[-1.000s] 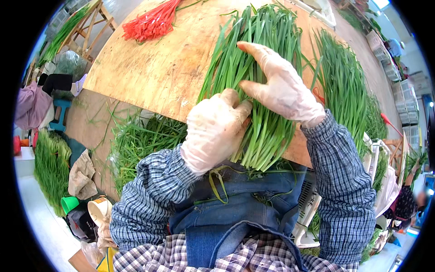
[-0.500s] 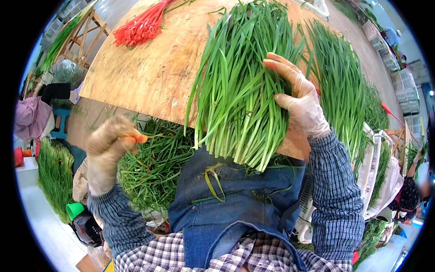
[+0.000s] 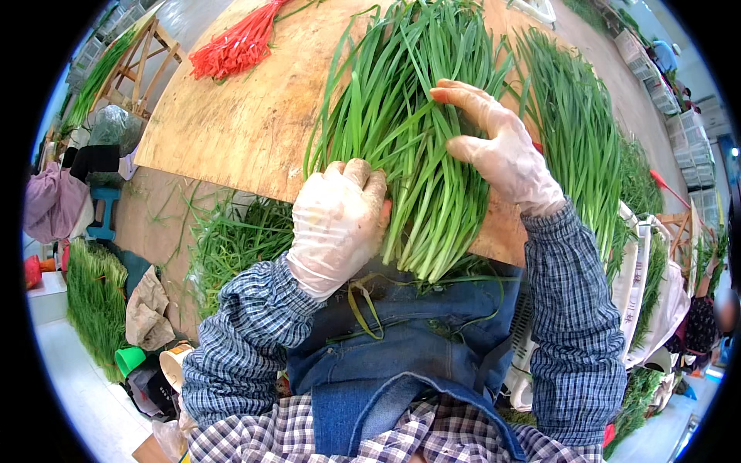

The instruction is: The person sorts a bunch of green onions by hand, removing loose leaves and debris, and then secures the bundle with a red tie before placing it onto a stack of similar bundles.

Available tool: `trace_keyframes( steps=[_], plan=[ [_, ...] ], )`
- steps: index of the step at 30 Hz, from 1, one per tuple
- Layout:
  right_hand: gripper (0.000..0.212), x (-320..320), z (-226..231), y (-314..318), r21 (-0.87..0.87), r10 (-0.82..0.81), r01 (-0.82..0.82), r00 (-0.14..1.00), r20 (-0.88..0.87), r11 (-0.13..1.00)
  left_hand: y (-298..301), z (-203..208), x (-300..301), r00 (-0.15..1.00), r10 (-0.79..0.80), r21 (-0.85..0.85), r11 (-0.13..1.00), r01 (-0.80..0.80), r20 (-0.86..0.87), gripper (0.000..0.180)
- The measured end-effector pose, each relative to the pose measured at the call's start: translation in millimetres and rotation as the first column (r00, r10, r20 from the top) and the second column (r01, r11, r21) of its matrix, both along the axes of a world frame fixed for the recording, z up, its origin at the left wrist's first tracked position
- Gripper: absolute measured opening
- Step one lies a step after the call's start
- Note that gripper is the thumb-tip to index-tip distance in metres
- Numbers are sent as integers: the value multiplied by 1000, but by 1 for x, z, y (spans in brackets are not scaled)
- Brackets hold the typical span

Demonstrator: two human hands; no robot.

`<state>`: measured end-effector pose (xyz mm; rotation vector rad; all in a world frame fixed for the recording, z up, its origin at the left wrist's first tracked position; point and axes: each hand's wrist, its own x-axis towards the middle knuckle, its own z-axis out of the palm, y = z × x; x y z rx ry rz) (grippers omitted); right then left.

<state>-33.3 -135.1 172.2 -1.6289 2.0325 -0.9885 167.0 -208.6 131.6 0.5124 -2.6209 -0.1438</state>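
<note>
Now, greens (image 3: 432, 208) at twelve o'clock on the desk (image 3: 239, 127), right hand (image 3: 505, 150) in a wide grip along their three o'clock side, left hand (image 3: 338, 224) curled at eight, can't tell around what; steady cupping, light fingers would keep stems unbruised.

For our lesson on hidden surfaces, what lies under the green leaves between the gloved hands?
The wooden board shows either side of the green leaves; pale stem ends reach past its near edge, above the blue apron. Anything directly beneath is covered.
</note>
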Motion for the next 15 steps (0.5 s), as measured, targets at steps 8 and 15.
trace_keyframes(
  steps=[8, 15],
  plan=[
    [42, 29, 2, -55, -204, 122, -287, 808, -576, 936, -11, -12, 12, 938, 89, 224, 975, -12, -334, 14],
    [47, 24, -13, -68, 126, 370, -352, 819, -438, 928, -13, -1, 30, 910, 188, 789, 581, 201, -370, 10]
  ],
)
